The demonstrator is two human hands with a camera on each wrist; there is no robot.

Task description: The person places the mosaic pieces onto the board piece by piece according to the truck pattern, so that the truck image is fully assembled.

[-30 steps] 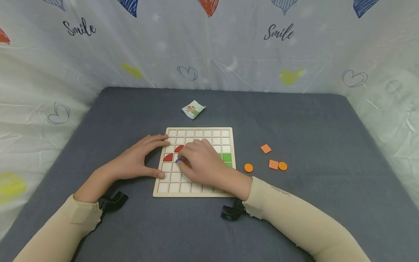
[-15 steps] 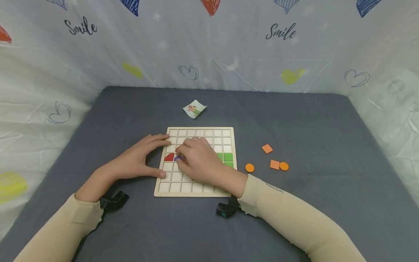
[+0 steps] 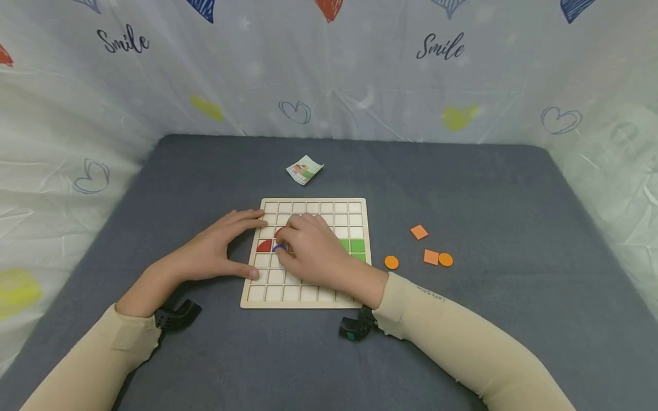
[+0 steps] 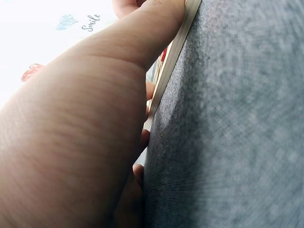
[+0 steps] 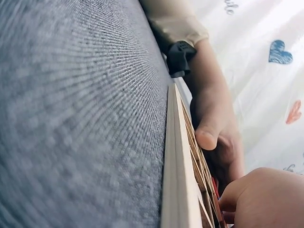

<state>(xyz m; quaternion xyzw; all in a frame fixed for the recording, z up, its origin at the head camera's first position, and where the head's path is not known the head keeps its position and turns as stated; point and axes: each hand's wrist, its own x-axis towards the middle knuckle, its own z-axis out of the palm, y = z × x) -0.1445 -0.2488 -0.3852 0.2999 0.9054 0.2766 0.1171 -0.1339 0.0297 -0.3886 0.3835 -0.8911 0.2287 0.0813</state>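
Observation:
A pale wooden grid board (image 3: 298, 305) lies flat on the dark cloth. My left hand (image 3: 218, 248) rests along its left edge, thumb at the lower part and fingers spread at the upper. Over the board's middle, my right hand (image 3: 313, 251) pinches a small blue arc-shaped piece (image 3: 278, 248) at a cell in the left part. A red quarter-round piece (image 3: 264, 246) sits in the cell just left of it, and another red piece (image 3: 280, 232) shows partly above. Several green squares (image 3: 357, 245) fill cells at the right. Cells under the right hand are hidden.
Right of the board lie two orange squares (image 3: 419, 232) and two orange discs (image 3: 391, 262). A small printed card (image 3: 305, 170) with a coloured pattern lies beyond the board. Black wrist cameras (image 3: 178, 315) hang by both sleeves. A patterned curtain (image 3: 380, 68) stands behind the table.
My right hand has shifted slightly left and away from me, the blue piece coming down toward the cell beside the red one. The left hand stays on the board's edge.

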